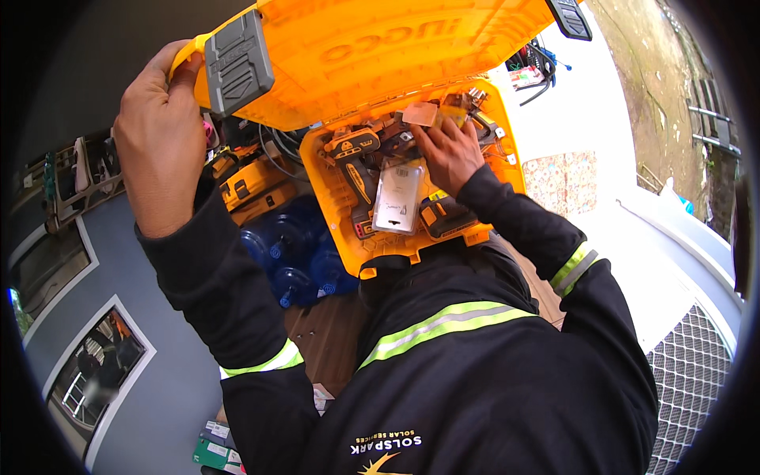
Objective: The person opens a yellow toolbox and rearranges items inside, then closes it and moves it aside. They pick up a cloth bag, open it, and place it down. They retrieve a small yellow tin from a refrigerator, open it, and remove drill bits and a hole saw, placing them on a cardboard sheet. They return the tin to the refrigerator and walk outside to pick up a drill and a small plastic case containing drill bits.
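Observation:
An orange-yellow plastic tool case point(323, 198) stands in front of my body with its lid point(396, 67) raised. My left hand point(165, 131) is closed around the lid's left edge, beside a dark grey latch point(239, 63). My right hand point(453, 161) reaches into the case, its fingers spread and pointing down among the contents; some fingertips are hidden. A pinkish-orange card-like piece point(419, 114) lies by those fingers. Near them are a clear-and-white blister package point(397, 196), a yellow-and-black cordless power tool point(360, 180) and another yellow-and-black piece point(446, 217).
Left of the case are another yellow case point(257, 188) and several blue water jugs point(297, 249). Behind lie dark cables point(542, 71). To the right are a patterned mat point(560, 184) and a white ledge point(673, 229). A grey wall with windows point(99, 364) stands at left.

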The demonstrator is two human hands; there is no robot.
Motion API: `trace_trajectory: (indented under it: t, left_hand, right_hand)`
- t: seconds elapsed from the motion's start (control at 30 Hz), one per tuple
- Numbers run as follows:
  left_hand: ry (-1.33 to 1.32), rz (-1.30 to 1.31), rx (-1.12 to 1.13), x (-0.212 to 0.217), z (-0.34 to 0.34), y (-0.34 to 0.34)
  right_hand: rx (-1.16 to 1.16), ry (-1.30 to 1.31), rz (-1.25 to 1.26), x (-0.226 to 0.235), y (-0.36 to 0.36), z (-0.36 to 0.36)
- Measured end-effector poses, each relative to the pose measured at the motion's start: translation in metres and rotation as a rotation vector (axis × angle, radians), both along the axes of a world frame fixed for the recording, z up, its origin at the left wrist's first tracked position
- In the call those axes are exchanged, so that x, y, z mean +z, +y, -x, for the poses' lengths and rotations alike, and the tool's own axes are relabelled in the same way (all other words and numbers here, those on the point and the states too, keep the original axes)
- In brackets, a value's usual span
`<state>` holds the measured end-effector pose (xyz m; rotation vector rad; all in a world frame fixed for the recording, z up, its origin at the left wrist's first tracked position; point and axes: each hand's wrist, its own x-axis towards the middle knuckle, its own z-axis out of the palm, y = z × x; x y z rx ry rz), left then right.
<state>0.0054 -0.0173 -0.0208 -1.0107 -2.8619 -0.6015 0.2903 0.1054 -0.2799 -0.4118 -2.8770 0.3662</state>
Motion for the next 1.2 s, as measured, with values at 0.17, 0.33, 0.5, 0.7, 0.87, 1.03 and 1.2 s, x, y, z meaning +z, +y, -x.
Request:
trace_trajectory:
  t: [0.17,0.33,0.5,0.7,0.87,1.03,1.2]
  left_hand:
    - [0.03,-0.006,0.006,0.001,-0.006,-0.005]
    - [0.081,-0.022,-0.003,-0.002,-0.014,-0.006]
    - [0.008,-0.044,0.016,-0.004,-0.013,-0.008]
    - [0.004,-0.051,-0.031,-0.004,-0.013,-0.013]
    - [-0.013,0.012,0.022,-0.003,-0.017,-0.017]
    - [-0.041,-0.091,-0.028,-0.004,-0.011,-0.013]
    - [-0.055,-0.066,-0.006,-0.004,-0.011,-0.014]
  right_hand:
    - [0.005,0.008,0.088,0.032,-0.059,-0.039]
    - [-0.033,-0.319,0.214,0.04,-0.078,-0.042]
    - [-0.065,-0.373,0.415,0.046,-0.066,-0.014]
    - [-0.067,-0.066,0.421,0.044,-0.015,0.006]
    - [-0.284,-0.098,0.117,-0.001,0.007,0.038]
    - [-0.217,-0.249,0.401,0.001,-0.044,0.009]
    - [-0.169,-0.319,0.467,0.026,-0.072,-0.025]
